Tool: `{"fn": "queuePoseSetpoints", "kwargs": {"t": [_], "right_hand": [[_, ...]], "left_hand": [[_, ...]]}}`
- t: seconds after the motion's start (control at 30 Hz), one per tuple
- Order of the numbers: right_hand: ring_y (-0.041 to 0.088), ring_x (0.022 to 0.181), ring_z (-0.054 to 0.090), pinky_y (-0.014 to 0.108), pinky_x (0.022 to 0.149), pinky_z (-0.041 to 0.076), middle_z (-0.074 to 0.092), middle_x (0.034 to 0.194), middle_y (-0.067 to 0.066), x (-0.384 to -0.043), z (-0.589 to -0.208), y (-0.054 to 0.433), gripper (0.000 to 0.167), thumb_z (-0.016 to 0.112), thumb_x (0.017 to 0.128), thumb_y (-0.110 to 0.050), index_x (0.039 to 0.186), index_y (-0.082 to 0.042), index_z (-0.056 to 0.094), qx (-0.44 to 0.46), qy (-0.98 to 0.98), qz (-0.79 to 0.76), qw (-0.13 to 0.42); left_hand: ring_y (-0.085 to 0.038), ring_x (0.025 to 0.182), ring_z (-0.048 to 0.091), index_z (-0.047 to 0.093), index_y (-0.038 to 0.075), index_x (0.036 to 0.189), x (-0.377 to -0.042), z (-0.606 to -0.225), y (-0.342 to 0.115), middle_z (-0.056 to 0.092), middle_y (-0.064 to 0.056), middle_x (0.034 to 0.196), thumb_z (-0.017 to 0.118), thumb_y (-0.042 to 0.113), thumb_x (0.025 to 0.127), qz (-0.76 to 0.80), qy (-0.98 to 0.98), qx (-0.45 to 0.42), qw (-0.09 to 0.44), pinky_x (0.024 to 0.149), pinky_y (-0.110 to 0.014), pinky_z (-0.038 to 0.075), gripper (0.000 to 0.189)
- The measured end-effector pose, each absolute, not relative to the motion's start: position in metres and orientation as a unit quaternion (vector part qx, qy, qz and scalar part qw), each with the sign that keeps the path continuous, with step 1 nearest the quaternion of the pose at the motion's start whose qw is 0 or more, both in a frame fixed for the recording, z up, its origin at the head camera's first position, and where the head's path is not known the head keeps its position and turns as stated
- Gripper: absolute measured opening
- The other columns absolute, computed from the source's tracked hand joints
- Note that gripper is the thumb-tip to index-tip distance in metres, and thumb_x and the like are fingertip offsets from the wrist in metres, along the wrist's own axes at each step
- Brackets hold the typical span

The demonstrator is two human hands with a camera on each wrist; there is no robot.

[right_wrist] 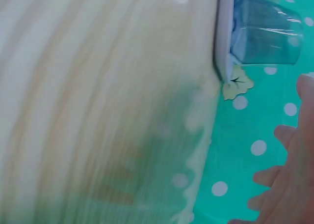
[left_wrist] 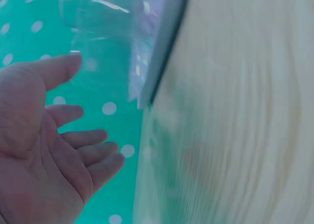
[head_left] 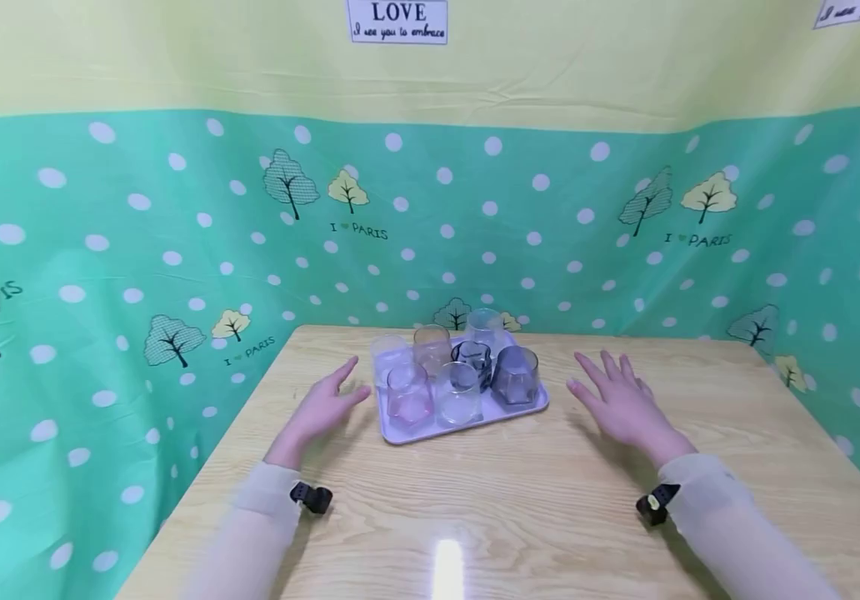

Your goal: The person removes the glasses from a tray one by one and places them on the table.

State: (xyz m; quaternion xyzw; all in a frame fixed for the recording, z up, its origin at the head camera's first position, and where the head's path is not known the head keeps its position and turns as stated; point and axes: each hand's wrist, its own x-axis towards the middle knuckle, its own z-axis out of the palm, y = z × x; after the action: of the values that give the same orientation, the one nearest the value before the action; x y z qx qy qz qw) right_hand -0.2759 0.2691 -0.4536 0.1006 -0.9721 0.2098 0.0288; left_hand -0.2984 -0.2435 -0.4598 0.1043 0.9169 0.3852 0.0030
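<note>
A pale lilac tray (head_left: 430,432) lies on the wooden table, set at a slight angle, bearing several glasses. Along its front stand a pinkish glass (head_left: 410,402), a clear glass (head_left: 458,404) and a grey-tinted glass (head_left: 516,379). Behind them are an amber-tinted glass (head_left: 432,346), a dark glass (head_left: 475,358) and more clear ones. My left hand (head_left: 322,406) hovers just left of the tray, fingers spread and holding nothing. On the other side, my right hand (head_left: 623,404) is held with fingers apart, a short gap from the tray's right end. Each palm faces the tray.
The wooden table (head_left: 535,508) reaches back to a green and yellow curtain (head_left: 370,192) printed with dots and trees. A black band with a small camera sits on the left wrist (head_left: 312,497) and another on the right wrist (head_left: 655,504).
</note>
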Motion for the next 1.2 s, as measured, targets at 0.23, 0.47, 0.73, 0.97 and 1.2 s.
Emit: {"fn": "queuePoseSetpoints", "kwargs": {"t": [0.23,0.47,0.73,0.97,1.2], "right_hand": [[0.057,0.156,0.018,0.077,0.124,0.017,0.023,0.172,0.030,-0.283,-0.448,0.257,0.075,0.045,0.112,-0.055,0.171,-0.012,0.026,0.124,-0.938,0.321,0.045],[0.053,0.151,0.035,0.071,0.121,0.033,0.036,0.168,0.027,-0.289,-0.449,0.241,0.073,0.061,0.109,-0.042,0.170,-0.013,0.032,0.136,-0.900,0.412,0.045],[0.053,0.148,0.042,0.068,0.121,0.036,0.034,0.168,0.028,-0.294,-0.458,0.222,0.082,0.071,0.104,-0.031,0.169,-0.007,0.028,0.122,-0.886,0.446,-0.020],[0.052,0.143,0.049,0.064,0.122,0.036,0.034,0.166,0.032,-0.298,-0.470,0.220,0.084,0.072,0.100,-0.016,0.167,0.004,0.026,0.130,-0.882,0.448,-0.060],[0.053,0.144,0.046,0.064,0.125,0.031,0.047,0.157,0.035,-0.301,-0.477,0.221,0.074,0.070,0.100,-0.010,0.160,0.013,0.033,0.131,-0.898,0.418,-0.041]], "left_hand": [[-0.047,0.151,0.040,0.027,0.000,0.167,-0.292,-0.459,-0.227,0.030,-0.025,0.170,0.072,0.020,0.102,0.461,0.884,0.076,0.020,0.123,-0.054,0.038,0.082],[-0.045,0.148,0.045,0.026,-0.008,0.165,-0.292,-0.466,-0.220,0.033,-0.028,0.167,0.076,0.008,0.096,0.505,0.861,0.043,0.041,0.122,-0.051,0.041,0.086],[-0.042,0.148,0.047,0.031,-0.011,0.161,-0.292,-0.476,-0.222,0.040,-0.028,0.164,0.078,0.001,0.092,0.531,0.844,0.036,0.071,0.121,-0.049,0.042,0.084],[-0.042,0.144,0.052,0.036,-0.013,0.158,-0.292,-0.481,-0.221,0.045,-0.029,0.160,0.078,-0.004,0.088,0.537,0.838,0.055,0.081,0.118,-0.047,0.045,0.082],[-0.040,0.145,0.050,0.040,-0.012,0.157,-0.293,-0.481,-0.217,0.045,-0.027,0.160,0.080,-0.006,0.085,0.540,0.835,0.070,0.084,0.119,-0.047,0.043,0.082]]}}
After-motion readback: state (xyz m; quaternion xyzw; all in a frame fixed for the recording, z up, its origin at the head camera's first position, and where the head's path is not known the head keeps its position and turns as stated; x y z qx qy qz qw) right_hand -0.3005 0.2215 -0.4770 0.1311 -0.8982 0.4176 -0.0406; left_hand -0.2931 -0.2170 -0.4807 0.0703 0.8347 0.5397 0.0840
